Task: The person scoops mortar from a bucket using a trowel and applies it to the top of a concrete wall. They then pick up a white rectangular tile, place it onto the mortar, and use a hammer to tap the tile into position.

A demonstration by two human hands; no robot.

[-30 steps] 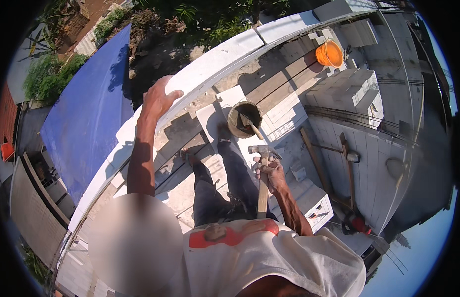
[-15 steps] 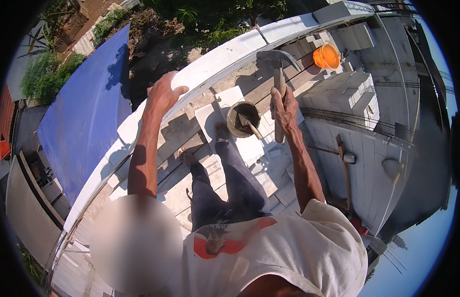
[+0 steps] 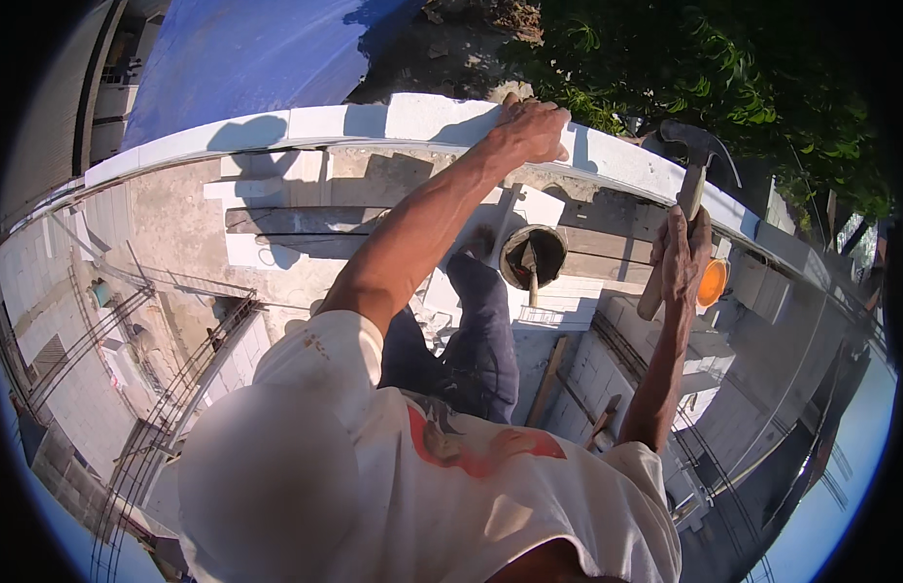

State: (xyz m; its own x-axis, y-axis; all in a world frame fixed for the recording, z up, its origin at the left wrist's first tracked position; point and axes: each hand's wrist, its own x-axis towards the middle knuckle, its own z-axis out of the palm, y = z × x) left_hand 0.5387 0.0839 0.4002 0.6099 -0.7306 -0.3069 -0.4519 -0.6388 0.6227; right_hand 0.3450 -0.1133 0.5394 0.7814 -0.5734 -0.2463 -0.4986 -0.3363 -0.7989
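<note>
My left hand (image 3: 529, 131) grips the top edge of a white block (image 3: 427, 117) on the long low wall of pale blocks (image 3: 213, 136). My right hand (image 3: 681, 255) is closed round the wooden handle of a hammer (image 3: 701, 144), whose dark metal head is raised above the wall's right part. Below my hands, a round bucket (image 3: 534, 257) with a wooden-handled tool in it stands by my dark-trousered legs, next to white blocks (image 3: 539, 209).
Wooden planks (image 3: 607, 248) run beside the bucket. An orange bucket (image 3: 714, 282) sits at the right. Rebar cages (image 3: 218, 340) and block walls (image 3: 82, 369) lie lower down on both sides. Beyond the wall are a blue tarpaulin (image 3: 257, 53) and leafy branches (image 3: 665, 58).
The view has swung round, so the wall now runs more level across it. The hammer has risen from low by my legs to above the wall's line. My left hand still holds the top edge.
</note>
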